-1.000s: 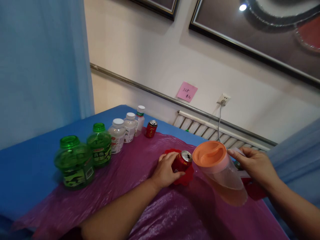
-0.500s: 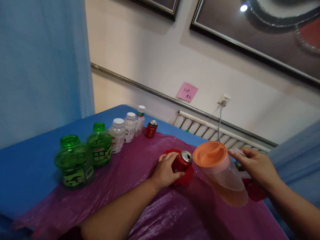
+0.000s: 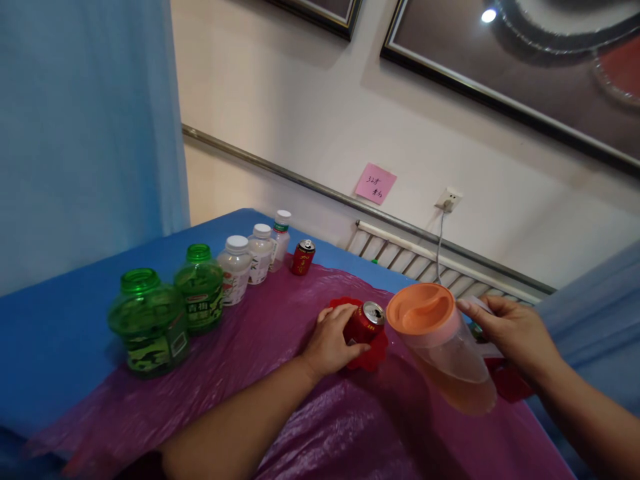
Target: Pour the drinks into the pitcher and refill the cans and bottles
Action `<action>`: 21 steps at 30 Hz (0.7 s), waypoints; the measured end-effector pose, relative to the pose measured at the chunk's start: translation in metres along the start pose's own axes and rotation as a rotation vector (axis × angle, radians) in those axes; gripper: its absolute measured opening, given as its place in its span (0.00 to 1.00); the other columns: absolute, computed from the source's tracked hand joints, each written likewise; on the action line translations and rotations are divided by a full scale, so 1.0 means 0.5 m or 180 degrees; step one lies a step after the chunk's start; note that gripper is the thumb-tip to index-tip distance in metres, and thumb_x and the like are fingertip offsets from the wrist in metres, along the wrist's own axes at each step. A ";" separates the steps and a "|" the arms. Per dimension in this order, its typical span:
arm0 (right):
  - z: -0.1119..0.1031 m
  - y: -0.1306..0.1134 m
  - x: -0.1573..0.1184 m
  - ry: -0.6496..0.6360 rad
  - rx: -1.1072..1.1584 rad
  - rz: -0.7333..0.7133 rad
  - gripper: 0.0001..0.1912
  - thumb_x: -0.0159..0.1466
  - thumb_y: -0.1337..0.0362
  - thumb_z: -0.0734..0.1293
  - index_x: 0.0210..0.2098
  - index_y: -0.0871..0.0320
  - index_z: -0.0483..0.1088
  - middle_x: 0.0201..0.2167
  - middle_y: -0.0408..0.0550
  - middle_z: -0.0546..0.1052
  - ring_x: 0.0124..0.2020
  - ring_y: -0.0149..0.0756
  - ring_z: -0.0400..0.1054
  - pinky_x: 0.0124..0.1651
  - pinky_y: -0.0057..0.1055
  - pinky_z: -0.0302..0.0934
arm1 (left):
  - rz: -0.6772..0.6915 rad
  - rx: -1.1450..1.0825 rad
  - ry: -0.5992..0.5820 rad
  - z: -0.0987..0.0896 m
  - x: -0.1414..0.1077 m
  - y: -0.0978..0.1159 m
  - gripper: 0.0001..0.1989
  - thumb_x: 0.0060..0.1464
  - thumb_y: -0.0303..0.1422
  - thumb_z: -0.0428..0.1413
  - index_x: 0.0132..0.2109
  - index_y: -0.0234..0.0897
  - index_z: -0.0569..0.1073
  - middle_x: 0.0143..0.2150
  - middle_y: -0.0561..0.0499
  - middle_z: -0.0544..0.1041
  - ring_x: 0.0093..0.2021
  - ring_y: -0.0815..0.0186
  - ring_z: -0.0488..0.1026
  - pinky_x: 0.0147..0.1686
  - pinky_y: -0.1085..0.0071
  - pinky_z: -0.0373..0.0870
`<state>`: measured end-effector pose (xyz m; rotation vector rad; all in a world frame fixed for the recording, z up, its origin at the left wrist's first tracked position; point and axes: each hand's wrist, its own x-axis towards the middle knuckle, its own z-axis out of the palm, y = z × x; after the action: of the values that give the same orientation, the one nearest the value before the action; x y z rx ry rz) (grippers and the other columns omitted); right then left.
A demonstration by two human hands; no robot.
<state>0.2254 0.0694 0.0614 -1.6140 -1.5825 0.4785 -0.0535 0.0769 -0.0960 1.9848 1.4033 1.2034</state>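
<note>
My left hand [image 3: 333,337] is wrapped round a red drink can [image 3: 364,325], its opened top facing up and tilted a little to the right. Under the can lies a red dish with a wavy rim [image 3: 376,359]. By its handle, my right hand [image 3: 517,330] grips a clear plastic pitcher [image 3: 453,373] with an orange lid [image 3: 421,310]. The pitcher leans left, lid toward the can, and holds some brownish liquid. Its spout and the can's mouth are close but apart; I cannot make out any stream between them.
On the left stand two green bottles without caps [image 3: 150,327], then several clear bottles with white caps [image 3: 237,273] and another red can [image 3: 303,259]. Purple plastic sheeting [image 3: 260,353] covers part of the blue table [image 3: 45,300]. A red object [image 3: 510,383] sits behind the pitcher, partly hidden.
</note>
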 end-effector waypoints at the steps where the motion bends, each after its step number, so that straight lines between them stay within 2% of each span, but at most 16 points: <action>1: 0.000 -0.001 -0.001 0.0013 0.0002 -0.0019 0.29 0.52 0.38 0.73 0.19 0.56 0.63 0.17 0.38 0.58 0.19 0.28 0.51 0.19 0.26 0.47 | 0.0010 -0.0002 0.0005 0.001 0.000 -0.001 0.35 0.41 0.37 0.73 0.58 0.44 0.74 0.61 0.46 0.76 0.62 0.48 0.70 0.65 0.51 0.60; 14: -0.003 0.006 0.003 -0.0012 -0.0089 0.0144 0.31 0.51 0.36 0.74 0.20 0.56 0.62 0.17 0.38 0.58 0.20 0.27 0.51 0.20 0.26 0.46 | 0.0024 -0.0032 -0.0005 -0.001 0.000 0.002 0.36 0.40 0.37 0.75 0.57 0.42 0.74 0.61 0.46 0.77 0.62 0.48 0.70 0.64 0.52 0.60; 21: -0.002 -0.002 -0.002 0.0043 -0.0139 0.0041 0.30 0.52 0.36 0.73 0.19 0.56 0.62 0.17 0.38 0.58 0.20 0.28 0.50 0.20 0.26 0.46 | 0.0031 0.0010 0.0017 0.001 -0.001 -0.001 0.36 0.40 0.37 0.75 0.58 0.41 0.73 0.60 0.45 0.77 0.62 0.48 0.70 0.64 0.52 0.60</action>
<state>0.2255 0.0683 0.0624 -1.6578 -1.5833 0.4416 -0.0533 0.0767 -0.0966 1.9941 1.4004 1.2122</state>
